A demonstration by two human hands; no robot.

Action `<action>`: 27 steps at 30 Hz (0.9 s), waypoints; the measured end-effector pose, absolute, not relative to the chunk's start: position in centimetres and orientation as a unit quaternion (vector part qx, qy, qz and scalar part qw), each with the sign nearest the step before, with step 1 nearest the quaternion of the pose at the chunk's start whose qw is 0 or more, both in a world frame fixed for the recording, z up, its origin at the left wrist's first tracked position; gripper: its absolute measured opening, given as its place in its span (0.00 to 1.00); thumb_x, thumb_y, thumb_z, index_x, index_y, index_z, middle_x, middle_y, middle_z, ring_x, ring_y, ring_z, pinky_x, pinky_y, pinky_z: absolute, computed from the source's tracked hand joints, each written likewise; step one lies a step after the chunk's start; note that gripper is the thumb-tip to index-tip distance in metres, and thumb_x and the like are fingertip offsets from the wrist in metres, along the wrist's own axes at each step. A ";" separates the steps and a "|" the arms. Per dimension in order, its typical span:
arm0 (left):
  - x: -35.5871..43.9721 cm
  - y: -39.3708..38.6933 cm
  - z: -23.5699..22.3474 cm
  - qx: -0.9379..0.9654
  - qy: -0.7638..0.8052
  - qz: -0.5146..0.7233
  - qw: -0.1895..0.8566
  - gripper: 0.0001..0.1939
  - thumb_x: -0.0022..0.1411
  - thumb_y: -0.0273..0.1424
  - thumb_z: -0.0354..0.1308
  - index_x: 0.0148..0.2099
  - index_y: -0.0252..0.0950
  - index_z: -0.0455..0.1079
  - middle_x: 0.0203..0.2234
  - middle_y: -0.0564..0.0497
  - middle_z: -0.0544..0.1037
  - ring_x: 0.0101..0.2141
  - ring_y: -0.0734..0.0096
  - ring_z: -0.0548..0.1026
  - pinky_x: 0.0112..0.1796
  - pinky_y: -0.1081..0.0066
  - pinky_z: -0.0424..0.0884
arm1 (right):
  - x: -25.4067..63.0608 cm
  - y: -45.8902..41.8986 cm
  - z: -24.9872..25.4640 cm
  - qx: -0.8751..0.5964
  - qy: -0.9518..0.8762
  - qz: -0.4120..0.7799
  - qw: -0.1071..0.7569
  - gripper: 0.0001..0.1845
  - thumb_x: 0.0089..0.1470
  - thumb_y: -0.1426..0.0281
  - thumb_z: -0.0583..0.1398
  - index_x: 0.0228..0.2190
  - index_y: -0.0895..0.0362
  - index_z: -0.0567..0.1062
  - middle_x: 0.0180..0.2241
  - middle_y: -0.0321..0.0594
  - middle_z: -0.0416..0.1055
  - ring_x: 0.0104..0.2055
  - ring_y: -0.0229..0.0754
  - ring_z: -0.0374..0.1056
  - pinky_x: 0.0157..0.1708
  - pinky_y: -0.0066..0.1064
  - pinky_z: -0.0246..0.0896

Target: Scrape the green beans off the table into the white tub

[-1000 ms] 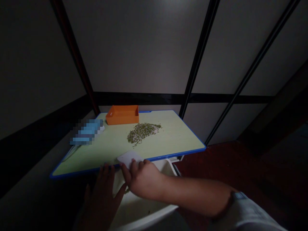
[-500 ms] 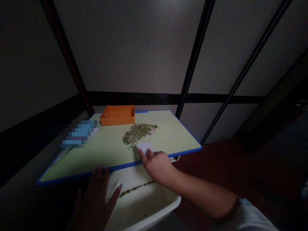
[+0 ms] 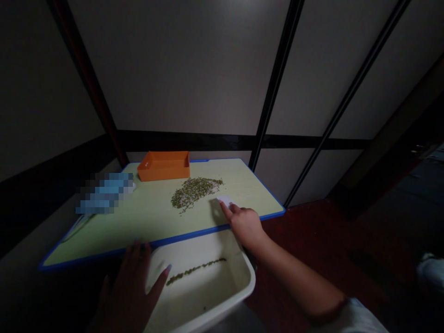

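Observation:
My right hand (image 3: pixel 247 225) pinches a small flat white scraper (image 3: pixel 226 200), mostly covered by the fingers, just over the table and to the right of a loose heap of small green beans or seeds (image 3: pixel 196 190). Below the table's near edge sits a white plastic bin (image 3: pixel 239 296) with a thin line of the same green grains inside it. My left hand (image 3: pixel 133 286) straddles the bin's left rim, thumb inside and the other fingers outside by the table edge; it is in deep shadow.
The pale yellow table (image 3: pixel 243 180) has a blue edge. An orange tray (image 3: pixel 164 169) stands at its back left. A blurred-out blue item (image 3: pixel 106 193) lies on the left side. A panelled wall (image 3: pixel 187 69) rises behind, and a dark red floor (image 3: pixel 305 231) shows at right.
My right hand and the scraper have moved right, away from the near side of the green heap. My left hand stays at the bin; the whole view has shifted slightly.

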State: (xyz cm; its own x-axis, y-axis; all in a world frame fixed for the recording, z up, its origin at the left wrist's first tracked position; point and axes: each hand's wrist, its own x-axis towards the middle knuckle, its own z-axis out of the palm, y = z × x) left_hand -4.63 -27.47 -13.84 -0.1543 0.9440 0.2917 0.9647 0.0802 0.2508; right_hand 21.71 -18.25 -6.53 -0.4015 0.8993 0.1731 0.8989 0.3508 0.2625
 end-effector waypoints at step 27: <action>-4.1 -27.9 -13.5 -0.638 -0.759 -0.123 0.043 0.35 0.61 0.43 0.36 0.65 0.31 0.53 0.67 0.39 0.52 0.66 0.53 0.50 0.59 0.41 0.52 | 14.9 -21.8 -6.4 0.299 0.916 0.254 -0.086 0.25 0.60 0.75 0.49 0.58 0.67 0.62 0.45 0.67 0.73 0.31 0.51 0.76 0.21 0.38 0.68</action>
State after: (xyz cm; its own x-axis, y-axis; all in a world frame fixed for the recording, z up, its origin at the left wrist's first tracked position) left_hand -4.08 -27.91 -13.50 -0.1830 0.9577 0.2222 0.9788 0.1564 0.1320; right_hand 14.90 -21.82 -6.41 -0.8068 0.5033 0.3095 0.5908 0.6931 0.4130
